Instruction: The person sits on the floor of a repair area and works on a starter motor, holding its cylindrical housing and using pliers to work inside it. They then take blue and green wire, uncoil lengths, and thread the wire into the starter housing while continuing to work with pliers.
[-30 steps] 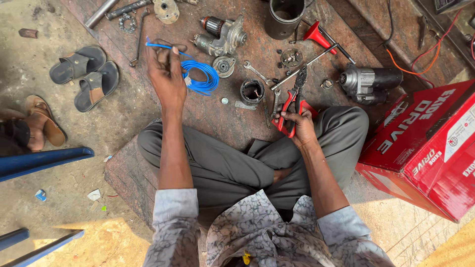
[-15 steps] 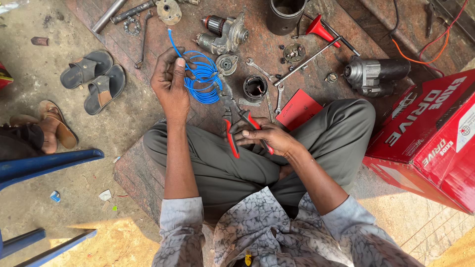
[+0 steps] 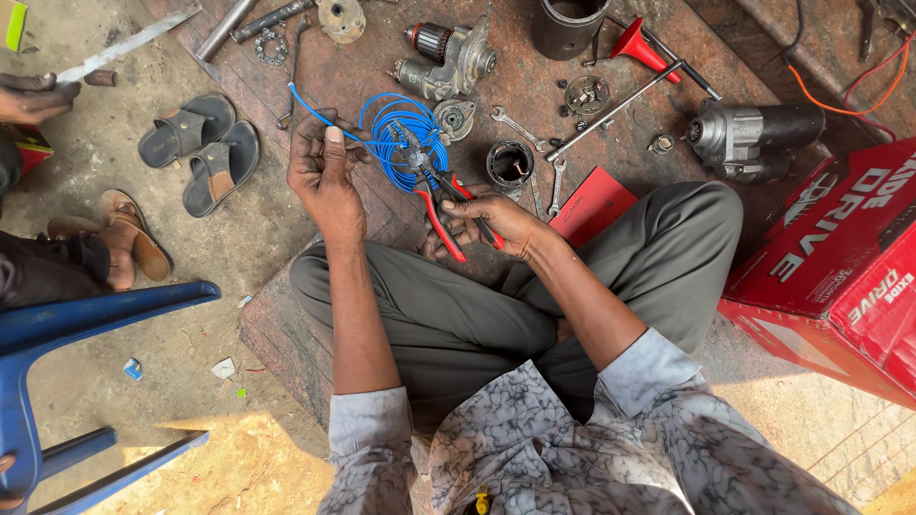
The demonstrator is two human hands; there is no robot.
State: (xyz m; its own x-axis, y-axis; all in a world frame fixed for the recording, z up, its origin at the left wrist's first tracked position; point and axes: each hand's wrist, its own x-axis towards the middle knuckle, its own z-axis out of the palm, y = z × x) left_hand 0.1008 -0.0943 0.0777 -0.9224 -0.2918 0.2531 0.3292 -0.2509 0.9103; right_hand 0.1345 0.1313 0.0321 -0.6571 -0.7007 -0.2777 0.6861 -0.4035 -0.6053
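Now your left hand pinches the blue wire at upper centre, while your right hand is clamped on red-handled pliers whose tip meets the wire coil.

Grey patterned shirt, grey-green trousers
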